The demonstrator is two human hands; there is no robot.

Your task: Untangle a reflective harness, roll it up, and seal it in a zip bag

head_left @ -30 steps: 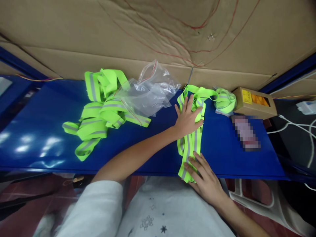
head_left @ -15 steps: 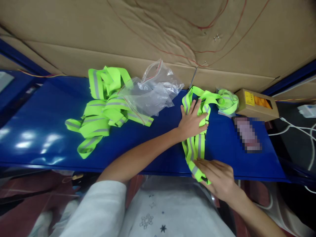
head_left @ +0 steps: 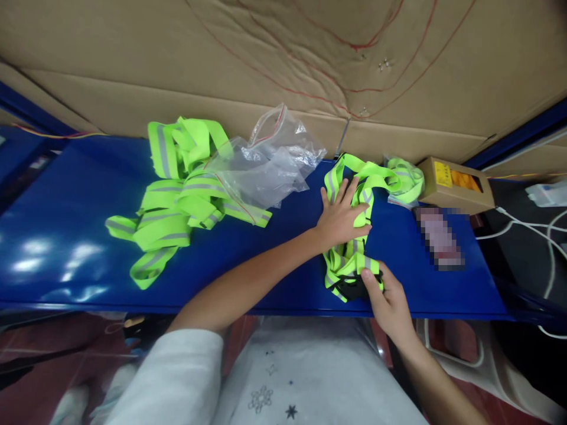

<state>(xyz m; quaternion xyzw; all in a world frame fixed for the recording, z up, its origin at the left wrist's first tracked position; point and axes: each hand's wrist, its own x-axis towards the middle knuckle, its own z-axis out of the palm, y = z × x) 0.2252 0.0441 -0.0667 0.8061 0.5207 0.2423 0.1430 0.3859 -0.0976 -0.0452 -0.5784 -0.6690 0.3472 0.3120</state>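
Note:
A neon green reflective strap (head_left: pixel 343 262) with grey stripes lies in folds on the blue table, under both hands. My left hand (head_left: pixel 341 219) rests flat on its upper part, fingers spread. My right hand (head_left: pixel 387 295) pinches the near end of the strap between thumb and fingers, where a black piece (head_left: pixel 352 287) shows on the fold. The strap's far end loops towards the back edge, beside a bagged green roll (head_left: pixel 406 180). Left of my hands lies a pile of similar green straps (head_left: pixel 163 218), with clear zip bags (head_left: pixel 270 162) partly over it.
At the back right stands a small cardboard box (head_left: pixel 458 195) with a yellow label. A blurred-out phone-like object (head_left: pixel 440 239) lies in front of it. White cables (head_left: pixel 522 221) hang right of the table. A cardboard wall (head_left: pixel 177 53) with red wires closes off the back.
My right hand has turned over and folded the near end of the strap up onto the table, bringing the black piece into view. My left hand stays pressed on the strap.

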